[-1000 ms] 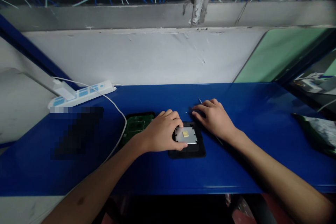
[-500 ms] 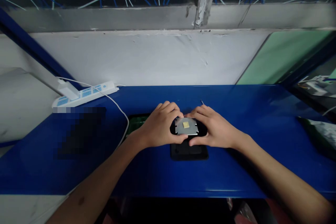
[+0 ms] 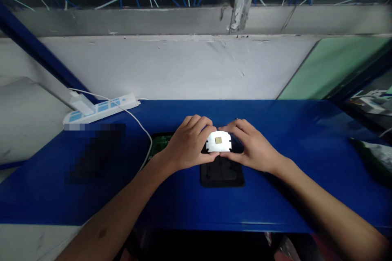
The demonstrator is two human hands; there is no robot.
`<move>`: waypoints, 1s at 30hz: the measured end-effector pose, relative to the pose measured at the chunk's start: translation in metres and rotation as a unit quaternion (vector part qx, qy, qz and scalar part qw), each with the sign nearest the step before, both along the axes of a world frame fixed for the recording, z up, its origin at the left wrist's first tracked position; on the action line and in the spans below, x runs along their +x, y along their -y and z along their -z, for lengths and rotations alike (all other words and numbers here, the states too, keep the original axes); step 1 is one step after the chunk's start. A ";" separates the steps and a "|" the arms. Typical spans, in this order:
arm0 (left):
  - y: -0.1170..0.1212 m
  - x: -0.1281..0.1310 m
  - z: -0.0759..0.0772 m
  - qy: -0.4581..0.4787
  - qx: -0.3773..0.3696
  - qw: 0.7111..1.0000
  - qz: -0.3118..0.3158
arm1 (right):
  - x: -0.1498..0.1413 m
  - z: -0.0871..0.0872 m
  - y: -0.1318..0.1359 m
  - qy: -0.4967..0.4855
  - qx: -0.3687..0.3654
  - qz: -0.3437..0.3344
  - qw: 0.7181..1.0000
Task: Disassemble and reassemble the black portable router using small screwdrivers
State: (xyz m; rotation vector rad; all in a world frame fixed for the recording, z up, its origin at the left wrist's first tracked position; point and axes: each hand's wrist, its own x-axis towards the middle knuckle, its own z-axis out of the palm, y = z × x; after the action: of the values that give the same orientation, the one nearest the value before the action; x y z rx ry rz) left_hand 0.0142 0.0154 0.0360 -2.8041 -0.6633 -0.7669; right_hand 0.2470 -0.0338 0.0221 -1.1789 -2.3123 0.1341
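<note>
On the blue bench [image 3: 275, 195], left fingers [image 3: 204, 138] and right fingers [image 3: 234, 140] curl partly open, gripping the shiny plate [image 3: 218, 147].

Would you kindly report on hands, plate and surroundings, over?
Left hand, right hand: both gripping metal plate. Plate apparently raised over black case, yellow square showing. White cable by left forearm.

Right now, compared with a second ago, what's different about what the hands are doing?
The right hand has come in from the right and now grips the metal plate, which has moved up and away from the person, uncovering more of the black case. The left hand kept its hold. The power strip stayed put.
</note>
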 end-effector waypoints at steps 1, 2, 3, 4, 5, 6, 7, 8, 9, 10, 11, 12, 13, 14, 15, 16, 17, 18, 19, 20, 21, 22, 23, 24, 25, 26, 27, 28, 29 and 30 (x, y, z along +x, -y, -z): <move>0.000 0.000 0.000 -0.001 0.002 1.000 -0.003 | 0.000 0.001 0.000 -0.006 0.006 0.004 1.000; -0.001 0.000 0.001 -0.002 0.003 1.000 -0.006 | 0.000 0.002 -0.001 -0.012 0.011 0.007 1.000; -0.001 -0.001 0.001 -0.003 0.001 1.000 -0.010 | 0.001 0.002 -0.001 -0.020 0.016 0.009 1.000; -0.001 -0.001 0.001 -0.006 -0.003 1.000 -0.013 | 0.001 0.003 -0.002 -0.028 0.022 0.010 0.999; -0.002 -0.001 0.001 -0.008 -0.007 1.000 -0.017 | 0.002 0.004 -0.002 -0.034 0.027 0.010 0.999; -0.003 -0.001 0.001 -0.010 -0.011 1.000 -0.020 | 0.002 0.004 -0.003 -0.039 0.032 0.009 0.999; -0.003 -0.001 0.001 -0.011 -0.013 1.000 -0.024 | 0.003 0.005 -0.003 -0.042 0.036 0.009 0.998; -0.004 -0.002 0.001 -0.011 -0.014 0.999 -0.027 | 0.003 0.005 -0.003 -0.044 0.038 0.008 0.998; -0.004 -0.002 0.001 -0.011 -0.014 0.999 -0.029 | 0.004 0.006 -0.004 -0.046 0.040 0.009 0.998; -0.005 -0.002 0.002 -0.010 -0.015 0.999 -0.030 | 0.004 0.006 -0.004 -0.047 0.040 0.010 0.998; -0.005 -0.002 0.002 -0.009 -0.017 0.999 -0.030 | 0.004 0.006 -0.004 -0.048 0.040 0.010 0.998; -0.006 -0.002 0.002 -0.009 -0.021 0.999 -0.030 | 0.004 0.006 -0.004 -0.048 0.039 0.011 0.998; -0.006 -0.002 0.003 -0.008 -0.023 0.999 -0.030 | 0.004 0.006 -0.004 -0.047 0.037 0.013 0.998; -0.007 -0.002 0.003 -0.007 -0.026 0.999 -0.030 | 0.004 0.006 -0.004 -0.046 0.035 0.014 0.998; -0.007 -0.002 0.004 -0.005 -0.028 0.999 -0.031 | 0.004 0.006 -0.004 -0.044 0.033 0.016 0.998; -0.007 -0.002 0.004 -0.002 -0.029 0.999 -0.031 | 0.004 0.006 -0.004 -0.044 0.030 0.018 0.998; -0.008 -0.002 0.004 0.002 -0.029 0.999 -0.031 | 0.003 0.006 -0.004 -0.044 0.028 0.021 0.998; -0.008 -0.003 0.005 0.006 -0.030 0.999 -0.031 | 0.003 0.005 -0.004 -0.044 0.026 0.023 0.998; -0.009 -0.003 0.005 0.011 -0.032 0.999 -0.029 | 0.003 0.005 -0.003 -0.044 0.026 0.025 0.998; -0.009 -0.003 0.005 0.015 -0.033 0.999 -0.027 | 0.002 0.005 -0.003 -0.045 0.026 0.027 0.998; -0.010 -0.003 0.005 0.019 -0.034 0.999 -0.026 | 0.002 0.005 -0.003 -0.044 0.028 0.028 0.998; -0.010 -0.004 0.006 0.021 -0.036 0.999 -0.024 | 0.002 0.005 -0.003 -0.044 0.029 0.030 0.998; -0.011 -0.004 0.006 0.023 -0.037 0.999 -0.024 | 0.002 0.005 -0.003 -0.044 0.030 0.032 0.998; -0.011 -0.004 0.006 0.023 -0.038 0.999 -0.024 | 0.002 0.004 -0.003 -0.044 0.030 0.035 0.998; -0.011 -0.004 0.007 0.023 -0.039 0.999 -0.025 | 0.002 0.004 -0.003 -0.045 0.030 0.038 0.998; -0.012 -0.005 0.007 0.023 -0.042 0.999 -0.026 | 0.002 0.004 -0.003 -0.045 0.030 0.039 0.998; -0.012 -0.005 0.007 0.023 -0.044 0.998 -0.026 | 0.003 0.003 -0.003 -0.046 0.030 0.041 0.998; -0.012 -0.005 0.007 0.022 -0.045 0.998 -0.025 | 0.003 0.003 -0.003 -0.045 0.029 0.041 0.998; -0.012 -0.005 0.007 0.022 -0.045 0.998 -0.025 | 0.003 0.003 -0.002 -0.045 0.028 0.041 0.998; -0.012 -0.005 0.007 0.021 -0.046 0.998 -0.025 | 0.003 0.003 -0.002 -0.044 0.027 0.041 0.998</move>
State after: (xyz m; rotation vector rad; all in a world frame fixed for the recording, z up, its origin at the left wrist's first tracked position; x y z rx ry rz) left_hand 0.0097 0.0274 0.0286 -2.8487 -0.7910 -0.8074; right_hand 0.2499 -0.0313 0.0192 -1.2146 -2.1741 0.0915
